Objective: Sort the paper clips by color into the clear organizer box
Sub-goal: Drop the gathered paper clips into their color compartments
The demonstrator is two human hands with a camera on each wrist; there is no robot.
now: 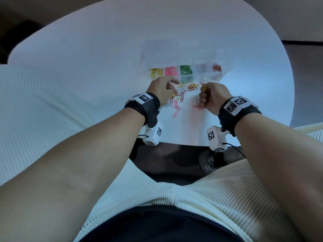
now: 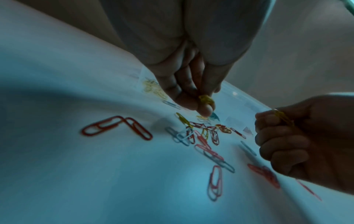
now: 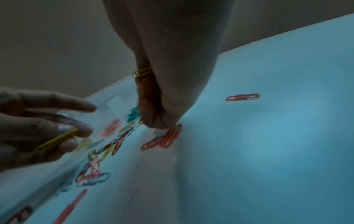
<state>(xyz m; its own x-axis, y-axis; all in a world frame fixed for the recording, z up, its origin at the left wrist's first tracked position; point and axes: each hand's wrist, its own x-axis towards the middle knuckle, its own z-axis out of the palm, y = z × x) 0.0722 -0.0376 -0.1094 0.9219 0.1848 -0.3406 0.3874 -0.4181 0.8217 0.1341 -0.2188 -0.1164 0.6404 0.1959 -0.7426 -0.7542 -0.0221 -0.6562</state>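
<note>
A clear organizer box (image 1: 227, 67) lies on the white table (image 1: 87, 58), its near row holding yellow (image 1: 155, 72), pink (image 1: 171, 71), green (image 1: 186, 70), white and red (image 1: 216, 67) clips in separate cells. A loose pile of mixed clips (image 1: 180, 96) lies just in front of it. My left hand (image 1: 162, 89) hovers over the pile's left side and pinches yellow clips (image 2: 205, 99) at its fingertips. My right hand (image 1: 212, 97) is a fist to the right of the pile, gripping yellow clips (image 3: 142, 72) that stick out at the top.
Pink clips (image 1: 197, 107) lie under my right fist, and one (image 3: 242, 97) lies alone further right. Two red clips (image 2: 116, 127) lie left of the pile. The table's near edge (image 1: 183, 143) runs just behind my wrists. The box's open lid (image 1: 174, 48) lies beyond it.
</note>
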